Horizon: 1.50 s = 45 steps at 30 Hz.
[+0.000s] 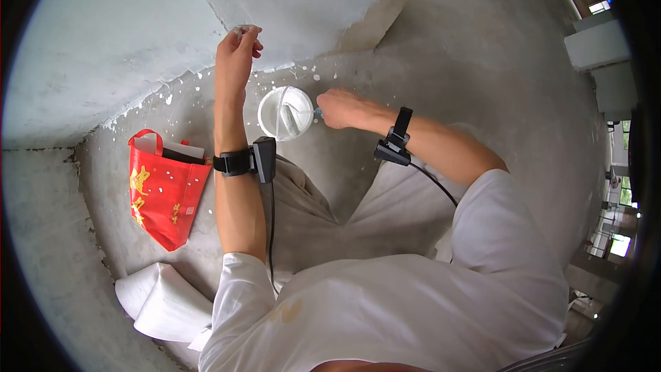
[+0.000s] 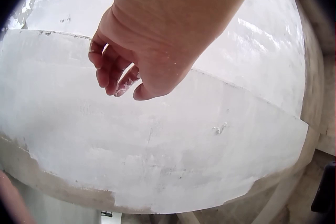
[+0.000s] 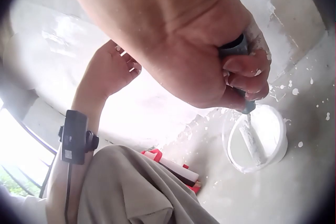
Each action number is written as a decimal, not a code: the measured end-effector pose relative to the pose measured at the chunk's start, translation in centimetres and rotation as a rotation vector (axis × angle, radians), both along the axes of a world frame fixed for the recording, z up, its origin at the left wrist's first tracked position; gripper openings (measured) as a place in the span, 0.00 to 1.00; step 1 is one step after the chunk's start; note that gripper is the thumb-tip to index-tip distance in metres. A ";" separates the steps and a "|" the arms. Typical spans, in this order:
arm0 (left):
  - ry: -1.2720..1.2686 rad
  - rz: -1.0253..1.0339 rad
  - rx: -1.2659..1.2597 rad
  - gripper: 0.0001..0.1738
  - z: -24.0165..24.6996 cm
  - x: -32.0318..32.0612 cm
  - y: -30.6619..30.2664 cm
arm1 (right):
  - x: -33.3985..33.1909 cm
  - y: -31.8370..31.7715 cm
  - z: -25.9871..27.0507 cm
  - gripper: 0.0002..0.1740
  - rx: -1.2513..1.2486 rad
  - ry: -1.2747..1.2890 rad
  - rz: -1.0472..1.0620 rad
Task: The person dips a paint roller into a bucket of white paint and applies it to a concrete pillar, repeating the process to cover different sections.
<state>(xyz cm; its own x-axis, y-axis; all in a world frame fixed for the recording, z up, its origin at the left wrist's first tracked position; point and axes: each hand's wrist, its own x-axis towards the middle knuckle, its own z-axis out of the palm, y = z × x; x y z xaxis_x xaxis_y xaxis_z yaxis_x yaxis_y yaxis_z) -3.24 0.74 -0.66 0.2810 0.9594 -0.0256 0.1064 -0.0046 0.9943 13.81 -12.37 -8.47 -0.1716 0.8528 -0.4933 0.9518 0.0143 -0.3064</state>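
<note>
My right hand [image 1: 339, 108] grips the dark handle [image 3: 233, 50] of a small paint roller. The roller head [image 3: 253, 142], coated white, tilts down inside a white bucket [image 3: 284, 141] of white paint, which stands on the floor between my knees and the wall. My left hand [image 2: 144, 58] is raised before the wall to the left of the bucket, its fingers loosely bent with nothing seen between them. White smears mark its fingertips, and specks of white are on the right fingers as well.
A whitish wall [image 1: 138, 34] runs along the left and front, with a bare grey strip [image 1: 375, 17] at its corner. On the concrete floor [image 1: 468, 48], spotted with white drips, a red bag [image 1: 165, 196] stands at left. A folded white sheet [image 1: 169, 306] lies behind it.
</note>
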 end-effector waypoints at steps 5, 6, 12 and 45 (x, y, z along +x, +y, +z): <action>0.044 0.007 -0.019 0.15 0.5 0.5 -0.2 | 0.1 -0.4 -0.7 0.08 0.043 0.038 -0.007; 0.042 0.005 -0.017 0.15 0.5 0.6 -0.2 | 0.1 -0.5 -0.6 0.08 0.059 0.043 -0.006; 0.059 0.001 -0.012 0.15 0.3 0.7 -0.1 | 0.2 -0.4 -0.4 0.08 0.022 0.033 -0.018; 0.025 -0.032 0.024 0.15 0.5 1.0 -0.4 | 4.6 1.3 3.4 0.17 -0.025 0.005 -0.187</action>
